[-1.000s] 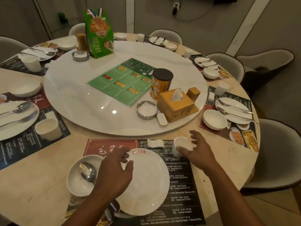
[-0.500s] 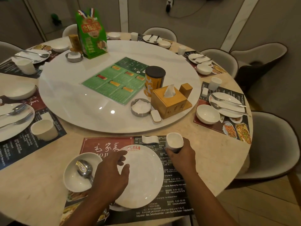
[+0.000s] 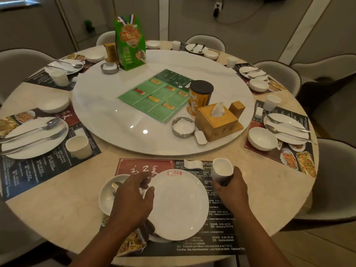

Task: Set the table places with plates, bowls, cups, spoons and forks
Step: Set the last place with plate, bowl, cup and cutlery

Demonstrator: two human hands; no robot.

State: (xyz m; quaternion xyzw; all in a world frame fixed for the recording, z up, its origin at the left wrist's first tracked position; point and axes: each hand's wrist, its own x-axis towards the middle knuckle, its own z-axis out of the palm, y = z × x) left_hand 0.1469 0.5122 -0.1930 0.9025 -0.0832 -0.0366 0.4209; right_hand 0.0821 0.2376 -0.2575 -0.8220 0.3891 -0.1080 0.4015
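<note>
Our right hand (image 3: pixel 229 191) clamps the cup (image 3: pixel 221 169) — tilted, just right of the plate (image 3: pixel 179 205). Our left hand (image 3: pixel 133 201) pinches the plate's left rim beside the bowl (image 3: pixel 107 191) — we reckon the cup lands rightward.

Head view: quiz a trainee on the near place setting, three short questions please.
1. True or false: the right hand grips a cup.
2. The spoon at the near place lies in: A the bowl, B the cup, C neither.
3. Fill in: the left hand touches the ___'s left rim.
Key: 1 true; 2 A; 3 plate.
</note>
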